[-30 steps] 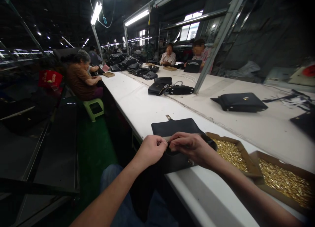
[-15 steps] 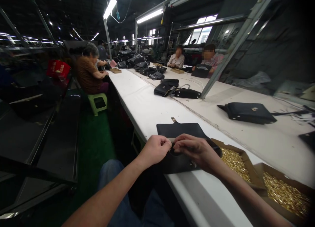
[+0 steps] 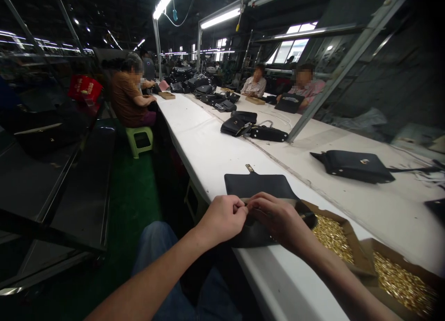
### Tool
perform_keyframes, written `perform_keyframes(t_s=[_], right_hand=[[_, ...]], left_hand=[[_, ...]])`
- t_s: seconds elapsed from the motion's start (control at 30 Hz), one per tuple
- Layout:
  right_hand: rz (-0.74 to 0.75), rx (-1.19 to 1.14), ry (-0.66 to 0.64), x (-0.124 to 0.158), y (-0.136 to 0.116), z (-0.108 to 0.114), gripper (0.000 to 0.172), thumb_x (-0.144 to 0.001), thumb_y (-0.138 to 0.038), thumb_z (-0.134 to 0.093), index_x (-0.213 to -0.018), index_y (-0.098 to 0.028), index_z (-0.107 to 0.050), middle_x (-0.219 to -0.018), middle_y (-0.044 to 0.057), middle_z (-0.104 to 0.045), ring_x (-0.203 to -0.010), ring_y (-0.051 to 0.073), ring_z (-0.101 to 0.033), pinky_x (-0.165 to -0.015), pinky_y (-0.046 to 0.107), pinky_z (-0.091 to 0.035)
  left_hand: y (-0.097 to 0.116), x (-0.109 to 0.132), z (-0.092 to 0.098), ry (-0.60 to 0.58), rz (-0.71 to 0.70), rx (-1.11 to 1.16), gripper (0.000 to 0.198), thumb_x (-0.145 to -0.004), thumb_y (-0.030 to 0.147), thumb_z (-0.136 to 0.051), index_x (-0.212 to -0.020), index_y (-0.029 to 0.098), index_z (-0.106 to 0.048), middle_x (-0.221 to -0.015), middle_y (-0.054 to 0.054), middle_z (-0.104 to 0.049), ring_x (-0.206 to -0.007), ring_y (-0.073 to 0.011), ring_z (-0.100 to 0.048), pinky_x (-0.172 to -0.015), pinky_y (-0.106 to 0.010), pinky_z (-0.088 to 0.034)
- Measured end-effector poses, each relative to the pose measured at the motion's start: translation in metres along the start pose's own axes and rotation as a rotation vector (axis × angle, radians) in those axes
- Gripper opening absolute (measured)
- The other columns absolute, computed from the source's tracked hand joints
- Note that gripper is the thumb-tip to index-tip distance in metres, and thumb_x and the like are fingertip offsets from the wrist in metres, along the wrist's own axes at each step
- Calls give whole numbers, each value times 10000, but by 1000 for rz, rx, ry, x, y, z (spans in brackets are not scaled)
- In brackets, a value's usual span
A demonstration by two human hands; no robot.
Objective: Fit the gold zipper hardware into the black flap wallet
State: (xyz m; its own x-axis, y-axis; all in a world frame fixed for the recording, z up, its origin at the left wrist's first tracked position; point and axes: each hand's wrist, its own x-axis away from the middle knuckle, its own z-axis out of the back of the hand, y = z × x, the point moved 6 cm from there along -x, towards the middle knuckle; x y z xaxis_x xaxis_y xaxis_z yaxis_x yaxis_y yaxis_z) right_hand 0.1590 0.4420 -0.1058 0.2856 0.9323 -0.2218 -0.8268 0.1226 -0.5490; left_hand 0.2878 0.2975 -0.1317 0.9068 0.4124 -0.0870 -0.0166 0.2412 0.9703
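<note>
A black leather bag (image 3: 259, 186) lies at the near edge of the long white table (image 3: 208, 154), its flap laid open away from me with a small metal clasp at the far end. My left hand (image 3: 224, 219) is closed, its fingertips pinched at the bag's opening. My right hand (image 3: 278, 219) is closed on the bag's rim just beside it, and the two hands almost touch. What the fingertips pinch is too small to make out.
Two cardboard trays of small gold metal parts (image 3: 330, 233) (image 3: 405, 277) stand right of the bag. More black bags (image 3: 354, 165) (image 3: 239, 124) lie along the table. A slanted metal post (image 3: 333, 75) rises mid-table. Other people sit working: one on a green stool (image 3: 139, 140), two across the table.
My hands have stayed pinched together at the bag's opening. The view has shifted slightly, so the bag and trays sit a little further right and lower.
</note>
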Motion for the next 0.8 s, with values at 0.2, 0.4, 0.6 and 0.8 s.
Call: perform_keyframes(t_s=[0.2, 0.4, 0.6, 0.8], right_hand=[[25, 95, -84, 0, -6, 3, 350, -1198, -345, -606, -1545, -326, -644, -1274, 85, -740, -970, 237, -766, -840, 356, -590], [50, 115, -212, -6, -21, 12, 289, -1210, -317, -530, -1411, -290, -736, -1212, 87, -681, -804, 181, -685, -733, 325, -531], [43, -26, -289, -10, -24, 17, 134, -1174, -344, -649, -1240, -264, -733, -1366, 99, -765, -1017, 221, -771, -892, 347, -622], [-46, -153, -317, -13, -14, 12, 180, -1079, -404, -776, -1112, -236, -718, -1010, 37, -833, -854, 216, -738, -736, 308, -603]], left_hand=[[7, 4, -3, 12, -25, -94, 188, -1002, 251, -711, -822, 205, -741, -742, -36, -722, -663, -192, -603, -665, -340, -388], [11, 5, 0, -58, -69, -117, 266, -1019, 280, -697, -766, 201, -699, -698, -23, -659, -647, -181, -548, -644, -340, -353], [7, 13, 2, -163, -98, -36, 224, -1046, 349, -709, -947, 188, -830, -747, 4, -675, -681, -154, -557, -640, -307, -400], [4, 17, 1, -159, -123, -9, 162, -991, 284, -728, -931, 176, -831, -746, 3, -667, -677, -149, -539, -655, -314, -415]])
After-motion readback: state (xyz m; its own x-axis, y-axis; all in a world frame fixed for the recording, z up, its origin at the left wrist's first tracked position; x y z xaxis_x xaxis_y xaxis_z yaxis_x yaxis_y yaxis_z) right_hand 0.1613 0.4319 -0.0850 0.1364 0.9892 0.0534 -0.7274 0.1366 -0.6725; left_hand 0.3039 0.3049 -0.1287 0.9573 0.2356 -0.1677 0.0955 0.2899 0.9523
